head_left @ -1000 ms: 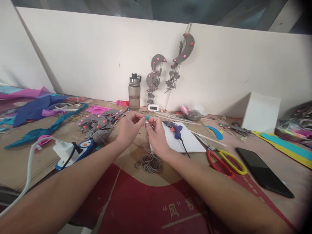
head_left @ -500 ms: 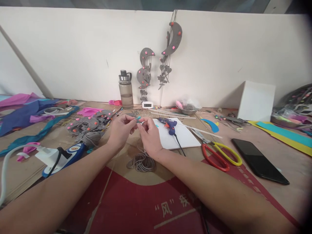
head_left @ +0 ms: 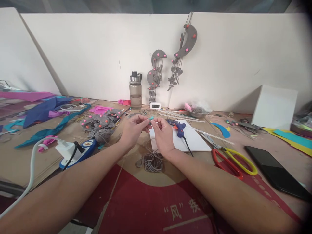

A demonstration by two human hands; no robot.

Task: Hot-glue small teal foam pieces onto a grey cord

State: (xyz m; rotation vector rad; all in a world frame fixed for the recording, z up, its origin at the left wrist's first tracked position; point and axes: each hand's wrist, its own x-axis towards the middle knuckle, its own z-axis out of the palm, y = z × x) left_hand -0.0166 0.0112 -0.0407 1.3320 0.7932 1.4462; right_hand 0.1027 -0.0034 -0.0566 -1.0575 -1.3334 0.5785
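My left hand (head_left: 133, 130) and my right hand (head_left: 162, 134) meet above the table, fingertips together. Between them they pinch a small teal bead (head_left: 151, 118) and a thin grey cord that hangs down to a loose coil of grey cord (head_left: 150, 162) on the cardboard below. Just right of my right hand a blue glue gun (head_left: 178, 128) lies on a white sheet (head_left: 195, 143).
Red and yellow scissors (head_left: 231, 160) and a black phone (head_left: 276, 171) lie right. A power strip (head_left: 74, 151), grey yarn ball (head_left: 102, 135) and grey felt pieces (head_left: 97, 122) lie left. A bottle (head_left: 135, 90), small clock (head_left: 155, 105) and white box (head_left: 275, 107) stand by the wall.
Both hands stay pinched together on the bead and cord. The view has shifted slightly, so everything sits a little further right than half a second ago.
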